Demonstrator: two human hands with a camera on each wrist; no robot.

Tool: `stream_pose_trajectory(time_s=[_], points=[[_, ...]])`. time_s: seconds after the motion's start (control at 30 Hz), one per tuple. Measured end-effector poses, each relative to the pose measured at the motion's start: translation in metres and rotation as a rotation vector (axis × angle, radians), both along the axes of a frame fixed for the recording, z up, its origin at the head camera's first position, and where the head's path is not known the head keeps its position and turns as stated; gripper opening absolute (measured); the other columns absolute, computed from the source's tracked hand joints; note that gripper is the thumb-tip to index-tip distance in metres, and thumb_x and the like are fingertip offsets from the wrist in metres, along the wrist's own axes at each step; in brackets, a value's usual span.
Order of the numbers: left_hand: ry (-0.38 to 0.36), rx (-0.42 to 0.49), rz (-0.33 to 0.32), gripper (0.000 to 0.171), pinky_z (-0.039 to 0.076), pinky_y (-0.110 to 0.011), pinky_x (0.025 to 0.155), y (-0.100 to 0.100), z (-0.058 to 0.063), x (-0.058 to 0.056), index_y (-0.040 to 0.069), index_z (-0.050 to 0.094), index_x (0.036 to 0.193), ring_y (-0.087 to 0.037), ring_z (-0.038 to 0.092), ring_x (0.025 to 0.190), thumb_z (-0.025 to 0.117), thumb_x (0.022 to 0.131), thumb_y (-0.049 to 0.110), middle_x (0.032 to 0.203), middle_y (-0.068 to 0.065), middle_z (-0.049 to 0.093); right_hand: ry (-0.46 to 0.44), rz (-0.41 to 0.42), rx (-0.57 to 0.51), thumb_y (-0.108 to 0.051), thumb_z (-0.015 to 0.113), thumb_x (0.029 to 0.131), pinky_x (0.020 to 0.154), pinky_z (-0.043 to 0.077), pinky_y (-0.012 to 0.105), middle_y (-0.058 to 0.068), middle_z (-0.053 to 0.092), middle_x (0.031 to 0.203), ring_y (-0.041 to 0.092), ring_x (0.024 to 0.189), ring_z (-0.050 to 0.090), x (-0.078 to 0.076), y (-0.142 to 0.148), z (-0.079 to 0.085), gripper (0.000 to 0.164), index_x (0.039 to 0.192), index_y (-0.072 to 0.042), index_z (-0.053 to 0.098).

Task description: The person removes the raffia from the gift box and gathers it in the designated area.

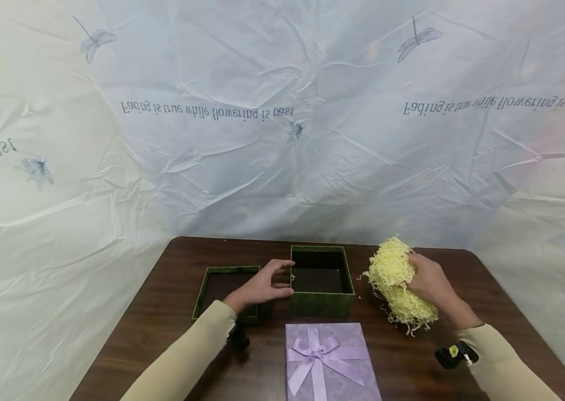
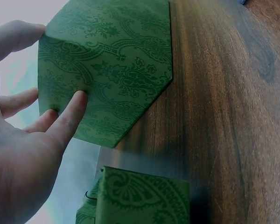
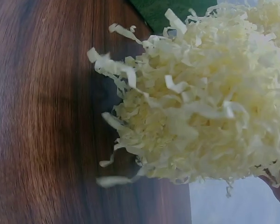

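Observation:
A dark green patterned box stands with its open top facing up, its dark inside showing. My left hand touches the box's left side with fairly straight fingertips; the left wrist view shows the fingers against the patterned green wall. To the right of the box, my right hand grips a bulky clump of pale yellow shredded paper. In the right wrist view the shredded paper hides most of that hand, with loose strands hanging out.
A green box lid lies inside up on the brown wooden table, left of the box and partly behind my left hand. A lilac gift box with a ribbon bow sits in front. White printed sheeting hangs behind the table.

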State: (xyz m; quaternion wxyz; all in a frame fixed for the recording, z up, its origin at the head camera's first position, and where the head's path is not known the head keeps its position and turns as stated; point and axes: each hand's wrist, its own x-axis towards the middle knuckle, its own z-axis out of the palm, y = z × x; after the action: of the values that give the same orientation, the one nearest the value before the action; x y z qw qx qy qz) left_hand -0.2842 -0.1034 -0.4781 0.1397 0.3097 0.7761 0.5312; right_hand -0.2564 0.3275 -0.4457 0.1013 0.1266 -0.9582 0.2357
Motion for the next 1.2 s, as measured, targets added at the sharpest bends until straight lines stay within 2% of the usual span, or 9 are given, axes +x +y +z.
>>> stream_pose_trajectory(time_s=[0.07,0.2,0.37,0.53,0.67,0.8,0.9,1.2], points=[[-0.003,0.000,0.000,0.070,0.050,-0.039,0.102,0.000,0.000,0.001,0.004,0.031,0.150,-0.042,0.036,0.136,0.069,0.092,0.017,0.149,-0.018,0.028,-0.030,-0.006,0.000,0.015,0.057,0.073,0.063,0.038,0.036,0.036,0.041,0.139,0.055,0.122,0.042,0.000,0.002,0.000,0.066,0.137,0.013,0.044],[0.001,-0.012,0.007,0.070,0.050,-0.039,0.102,0.000,0.001,0.002,0.006,0.031,0.150,-0.038,0.038,0.136,0.069,0.092,0.016,0.149,-0.016,0.028,-0.083,-0.019,0.017,0.011,0.059,0.074,0.062,0.041,0.037,0.038,0.038,0.140,0.056,0.122,0.041,0.001,0.005,0.000,0.070,0.140,0.013,0.039],[-0.001,-0.019,0.013,0.068,0.051,-0.034,0.101,0.000,0.000,0.002,0.011,0.034,0.149,-0.034,0.039,0.136,0.069,0.092,0.015,0.147,-0.013,0.030,-0.104,-0.025,0.063,0.005,0.066,0.076,0.071,0.053,0.050,0.040,0.037,0.139,0.059,0.122,0.040,0.001,0.006,-0.001,0.072,0.141,0.014,0.037],[0.000,-0.017,0.012,0.068,0.051,-0.036,0.102,0.001,0.000,0.001,0.009,0.033,0.149,-0.035,0.039,0.136,0.068,0.092,0.013,0.148,-0.014,0.029,-0.119,-0.025,0.076,0.003,0.068,0.075,0.069,0.051,0.047,0.041,0.034,0.140,0.059,0.123,0.038,-0.001,0.010,-0.004,0.074,0.141,0.014,0.037],[0.003,-0.020,0.012,0.069,0.051,-0.036,0.102,0.001,0.001,0.001,0.006,0.032,0.150,-0.035,0.039,0.136,0.069,0.092,0.015,0.148,-0.013,0.030,-0.121,-0.031,0.097,0.001,0.070,0.075,0.074,0.052,0.054,0.042,0.033,0.140,0.060,0.123,0.037,-0.001,0.012,-0.007,0.074,0.140,0.015,0.038],[0.001,-0.019,0.008,0.070,0.051,-0.036,0.102,0.000,0.001,0.001,0.006,0.032,0.150,-0.035,0.039,0.136,0.069,0.092,0.016,0.148,-0.014,0.030,-0.119,-0.032,0.104,0.001,0.070,0.076,0.068,0.051,0.046,0.042,0.035,0.139,0.060,0.121,0.040,0.000,0.012,-0.008,0.070,0.138,0.015,0.041],[-0.003,-0.012,0.005,0.069,0.050,-0.038,0.102,0.000,0.001,0.002,0.006,0.031,0.150,-0.036,0.038,0.136,0.068,0.092,0.013,0.148,-0.016,0.029,-0.119,-0.028,0.113,0.002,0.068,0.075,0.061,0.044,0.036,0.041,0.037,0.137,0.059,0.118,0.043,-0.001,0.014,-0.009,0.067,0.136,0.015,0.044],[-0.001,-0.017,0.011,0.069,0.050,-0.036,0.102,0.001,0.001,0.001,0.009,0.033,0.150,-0.036,0.039,0.136,0.069,0.092,0.015,0.149,-0.015,0.028,-0.135,-0.004,0.131,0.007,0.063,0.074,0.052,0.034,0.031,0.037,0.045,0.130,0.049,0.103,0.056,0.000,0.017,-0.017,0.059,0.132,0.014,0.051]])
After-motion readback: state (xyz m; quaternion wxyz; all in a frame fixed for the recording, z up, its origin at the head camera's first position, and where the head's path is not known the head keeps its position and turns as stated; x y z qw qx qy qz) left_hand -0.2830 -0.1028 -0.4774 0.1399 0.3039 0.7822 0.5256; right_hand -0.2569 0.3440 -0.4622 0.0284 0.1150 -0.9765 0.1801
